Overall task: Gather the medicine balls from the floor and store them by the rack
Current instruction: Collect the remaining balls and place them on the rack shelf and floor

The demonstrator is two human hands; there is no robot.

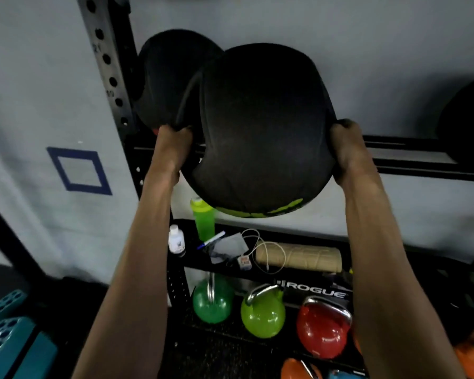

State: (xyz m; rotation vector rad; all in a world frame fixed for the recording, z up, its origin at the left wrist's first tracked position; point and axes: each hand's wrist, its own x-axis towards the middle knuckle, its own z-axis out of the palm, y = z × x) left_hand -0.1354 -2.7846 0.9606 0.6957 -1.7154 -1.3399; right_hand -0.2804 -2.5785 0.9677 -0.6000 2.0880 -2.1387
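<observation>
A person lifts a black medicine ball (260,127) with green lettering on its underside toward the upper rails (422,160) of a gym storage rack (107,64). Two bare arms reach up from the bottom of the view.

The job looks well under way. A second ball (170,75) already sits on the rails against the perforated upright, just behind and to the left of the one being raised. A third ball (468,119) rests on the same rails at the far right edge. The carried ball is not yet set down: its lower half hangs in front of and below the rails, and it overlaps the second ball in this view. Whether the two touch cannot be told. What appears left is to lift it over the front rail and seat it in the gap between its neighbours. No loose balls show on the little floor in view, so whether more wait there cannot be told.

The ball sits squarely between the two hands, clamped at its widest part. The left hand (173,149) grips its left flank with fingers curled over the surface, and the right hand (348,149) grips the opposite flank the same way.

Below, a shelf holds a green shaker bottle (203,220) and a tan foam roller (304,257). Kettlebells — green (212,305), lime and red — stand on the bottom tier.
</observation>
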